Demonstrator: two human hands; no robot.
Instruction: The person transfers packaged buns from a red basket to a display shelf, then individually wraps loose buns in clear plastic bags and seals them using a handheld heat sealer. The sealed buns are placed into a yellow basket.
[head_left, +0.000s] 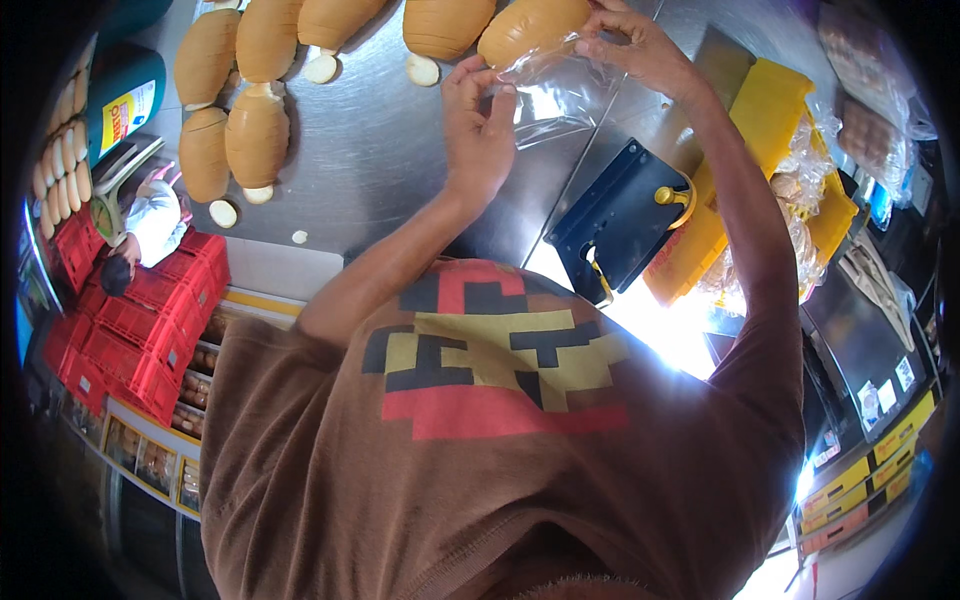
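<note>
Both my hands are at a clear plastic bag at the top of the view, with a sliced loaf of bread at its mouth. My left hand pinches the bag's near left edge, its fingertips close to the loaf's end. The far right edge of the film is between the fingers of my right hand. Whether the loaf is partly inside the bag I cannot tell. Another sliced loaf lies just left of it, with a cut end slice below. Several more loaves rest farther left on the steel table.
A dark blue metal device with yellow knobs stands at the table's right, beside a yellow crate of bagged bread. Red crates are stacked at the lower left, near another person. A green container is at the upper left.
</note>
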